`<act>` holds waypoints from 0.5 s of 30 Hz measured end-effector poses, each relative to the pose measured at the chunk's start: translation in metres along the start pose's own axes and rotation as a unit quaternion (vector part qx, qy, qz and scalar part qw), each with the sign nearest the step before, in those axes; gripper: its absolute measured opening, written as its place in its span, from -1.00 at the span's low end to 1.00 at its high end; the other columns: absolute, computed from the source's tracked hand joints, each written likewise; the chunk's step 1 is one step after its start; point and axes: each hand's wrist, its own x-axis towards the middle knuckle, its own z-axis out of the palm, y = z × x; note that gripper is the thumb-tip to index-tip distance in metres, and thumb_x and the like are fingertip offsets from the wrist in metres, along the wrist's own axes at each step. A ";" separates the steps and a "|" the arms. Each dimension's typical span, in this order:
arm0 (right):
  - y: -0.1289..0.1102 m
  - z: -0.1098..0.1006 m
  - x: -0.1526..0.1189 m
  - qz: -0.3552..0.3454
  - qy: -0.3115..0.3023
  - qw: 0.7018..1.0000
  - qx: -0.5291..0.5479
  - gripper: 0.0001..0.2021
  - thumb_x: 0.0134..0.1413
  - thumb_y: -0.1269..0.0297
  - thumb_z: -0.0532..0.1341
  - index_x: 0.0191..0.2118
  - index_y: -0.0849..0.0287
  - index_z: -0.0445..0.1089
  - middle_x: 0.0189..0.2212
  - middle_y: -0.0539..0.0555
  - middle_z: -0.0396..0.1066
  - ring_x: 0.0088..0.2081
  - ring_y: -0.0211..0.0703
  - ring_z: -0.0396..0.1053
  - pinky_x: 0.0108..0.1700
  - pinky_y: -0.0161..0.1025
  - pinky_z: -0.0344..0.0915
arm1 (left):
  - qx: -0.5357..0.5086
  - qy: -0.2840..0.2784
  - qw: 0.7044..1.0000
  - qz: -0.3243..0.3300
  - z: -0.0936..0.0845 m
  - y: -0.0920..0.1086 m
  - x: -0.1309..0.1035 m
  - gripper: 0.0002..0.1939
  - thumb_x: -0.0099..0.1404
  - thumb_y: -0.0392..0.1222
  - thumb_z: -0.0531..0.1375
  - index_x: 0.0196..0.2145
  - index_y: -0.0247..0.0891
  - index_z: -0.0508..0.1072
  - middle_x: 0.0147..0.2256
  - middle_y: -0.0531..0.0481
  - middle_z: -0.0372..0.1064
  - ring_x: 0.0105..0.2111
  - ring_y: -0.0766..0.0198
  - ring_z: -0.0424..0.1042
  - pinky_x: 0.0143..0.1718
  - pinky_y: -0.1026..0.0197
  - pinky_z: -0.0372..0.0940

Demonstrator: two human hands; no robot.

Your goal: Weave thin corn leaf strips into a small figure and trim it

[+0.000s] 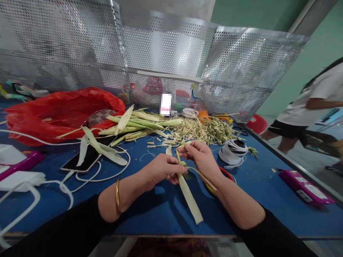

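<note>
In front of me, over the blue table, my left hand (162,168) is closed, its thumb and fingers pinching the knotted middle of a pale husk strip (190,201). One flat end hangs down toward the table's front edge. My right hand (200,157) is closed on the upper part of the same folded husk; a narrow strand runs back along that wrist. Something red and yellow, partly hidden, lies beneath the right wrist. Beyond the hands are a bundle of green husks (144,123) and a heap of shredded plant bits (206,131). A spool of white cord (232,152) stands right of my right hand.
An open red plastic bag (24,119) sits at the left. Loose husk pieces (107,151) lie over a phone (77,162) with white cables around it. A purple packet (302,185) lies at the right. Perforated metal panels (166,46) stand behind; a person (318,92) is beyond the right edge.
</note>
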 end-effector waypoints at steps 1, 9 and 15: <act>-0.001 -0.001 0.000 0.001 -0.010 1.000 -0.007 -0.71 -0.10 0.07 0.32 -0.45 0.18 0.30 -0.40 0.07 0.53 -0.42 -0.21 0.47 -0.39 -0.32 0.28 | -0.004 0.009 1.000 0.004 0.000 0.001 0.000 -0.76 -0.05 -0.08 0.36 -0.60 -0.32 0.49 -0.63 0.02 0.39 -0.62 0.38 0.34 -0.52 0.33 0.29; -0.012 -0.016 0.003 -0.060 -0.157 0.954 -0.250 -0.77 0.02 0.09 0.25 -0.37 0.17 0.42 -0.52 -0.03 0.41 -0.49 -0.24 0.35 -0.39 -0.29 0.27 | -0.052 0.112 0.992 0.041 -0.009 0.005 0.003 -0.79 -0.01 -0.11 0.32 -0.61 -0.29 0.44 -0.67 0.07 0.36 -0.63 0.39 0.34 -0.52 0.33 0.27; -0.010 -0.018 0.003 -0.125 -0.127 0.929 -0.326 -0.73 0.10 0.17 0.16 -0.55 0.16 0.40 -0.65 -0.05 0.31 -0.57 -0.27 0.23 -0.47 -0.32 0.15 | -0.044 0.098 0.994 0.032 -0.009 0.008 0.002 -0.80 -0.07 -0.13 0.34 -0.60 -0.32 0.47 -0.66 0.04 0.38 -0.64 0.38 0.35 -0.51 0.31 0.30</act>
